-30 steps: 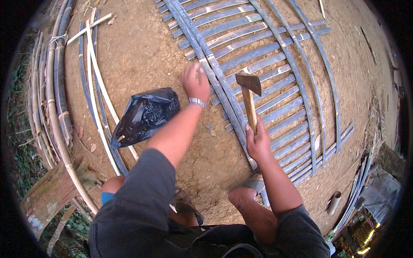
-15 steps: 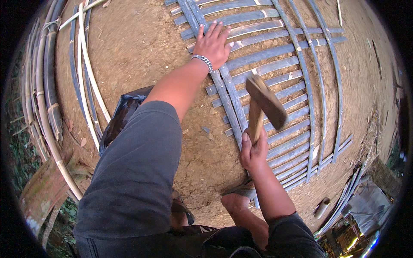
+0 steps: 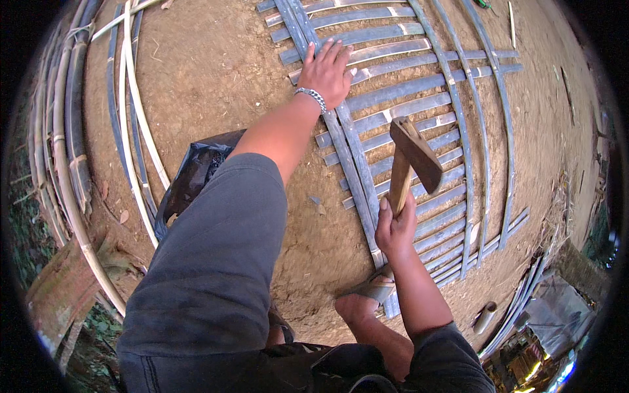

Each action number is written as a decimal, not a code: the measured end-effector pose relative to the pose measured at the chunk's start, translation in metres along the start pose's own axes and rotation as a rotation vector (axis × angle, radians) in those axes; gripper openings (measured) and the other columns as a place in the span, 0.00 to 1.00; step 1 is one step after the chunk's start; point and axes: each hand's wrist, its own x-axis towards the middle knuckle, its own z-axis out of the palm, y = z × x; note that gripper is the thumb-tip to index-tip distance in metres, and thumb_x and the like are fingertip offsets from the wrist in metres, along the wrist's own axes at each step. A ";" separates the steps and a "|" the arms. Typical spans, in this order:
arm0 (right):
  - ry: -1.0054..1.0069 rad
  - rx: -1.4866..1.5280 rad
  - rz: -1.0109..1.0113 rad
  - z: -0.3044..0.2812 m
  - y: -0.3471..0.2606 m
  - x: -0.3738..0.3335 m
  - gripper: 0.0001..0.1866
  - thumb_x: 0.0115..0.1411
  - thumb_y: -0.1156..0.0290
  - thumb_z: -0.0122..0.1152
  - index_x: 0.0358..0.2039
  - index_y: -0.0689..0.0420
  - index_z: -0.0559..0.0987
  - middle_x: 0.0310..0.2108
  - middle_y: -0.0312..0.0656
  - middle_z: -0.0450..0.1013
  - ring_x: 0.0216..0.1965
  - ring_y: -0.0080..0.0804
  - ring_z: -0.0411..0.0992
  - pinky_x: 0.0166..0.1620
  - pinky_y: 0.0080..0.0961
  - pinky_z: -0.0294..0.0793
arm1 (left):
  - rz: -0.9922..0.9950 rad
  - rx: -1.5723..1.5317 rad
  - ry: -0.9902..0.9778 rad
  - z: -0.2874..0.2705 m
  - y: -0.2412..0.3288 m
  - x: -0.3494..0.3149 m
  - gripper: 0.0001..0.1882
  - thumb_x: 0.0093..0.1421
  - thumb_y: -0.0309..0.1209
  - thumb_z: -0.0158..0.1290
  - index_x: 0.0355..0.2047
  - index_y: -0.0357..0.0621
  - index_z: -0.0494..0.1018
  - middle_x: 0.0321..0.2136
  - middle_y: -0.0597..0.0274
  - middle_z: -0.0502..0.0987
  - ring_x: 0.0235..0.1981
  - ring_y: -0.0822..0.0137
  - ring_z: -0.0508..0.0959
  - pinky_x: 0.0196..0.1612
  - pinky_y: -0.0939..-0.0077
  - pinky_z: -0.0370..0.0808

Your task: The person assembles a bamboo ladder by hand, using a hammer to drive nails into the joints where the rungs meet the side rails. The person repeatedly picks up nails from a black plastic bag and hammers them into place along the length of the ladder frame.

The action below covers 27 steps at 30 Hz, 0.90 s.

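Note:
A lattice of dark bamboo slats [image 3: 401,103] lies on the ground, with long strips crossing many short ones. My left hand [image 3: 325,73], with a chain bracelet at the wrist, is spread flat over the paired long strips [image 3: 350,157] at the lattice's left side. In my right hand [image 3: 397,226] is a hatchet [image 3: 417,156], gripped by its wooden handle, fingers closed. Its dark metal head is raised above the slats, apart from them as far as I can tell. My sandalled foot [image 3: 367,293] is beside the lower end of the paired strips.
Bamboo poles [image 3: 69,141] lie along the left, with thinner strips [image 3: 131,98] beside them. A black plastic bag [image 3: 196,171] sits by my left arm. At lower right are a short bamboo tube [image 3: 485,318], a bundle of strips [image 3: 521,308] and a grey sheet [image 3: 557,308].
The hatchet and my right hand have shifted slightly right, and the hatchet shows more sharply. My left hand stays on the strips. The view has moved a little.

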 end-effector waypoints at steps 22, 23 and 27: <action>0.098 0.664 0.583 0.058 0.032 0.006 0.19 0.73 0.69 0.53 0.60 0.57 0.62 0.26 0.37 0.69 0.20 0.23 0.68 0.22 0.24 0.72 | -0.046 -0.190 -0.222 -0.064 0.015 -0.185 0.09 0.58 0.36 0.64 0.39 0.51 0.81 0.41 0.63 0.78 0.50 0.55 0.75 0.51 0.56 0.69; 0.093 0.672 0.589 0.058 0.036 0.005 0.22 0.73 0.69 0.54 0.62 0.57 0.61 0.26 0.37 0.70 0.19 0.23 0.68 0.22 0.24 0.72 | -0.039 -0.178 -0.246 -0.064 0.015 -0.184 0.09 0.58 0.36 0.63 0.39 0.51 0.81 0.41 0.63 0.78 0.51 0.56 0.74 0.51 0.55 0.68; 0.096 0.632 0.622 0.054 0.030 0.007 0.18 0.73 0.69 0.54 0.58 0.58 0.62 0.25 0.37 0.68 0.19 0.24 0.67 0.20 0.25 0.71 | -0.064 -0.145 -0.386 -0.073 0.022 -0.170 0.09 0.59 0.37 0.63 0.39 0.53 0.81 0.41 0.63 0.77 0.51 0.56 0.75 0.52 0.53 0.68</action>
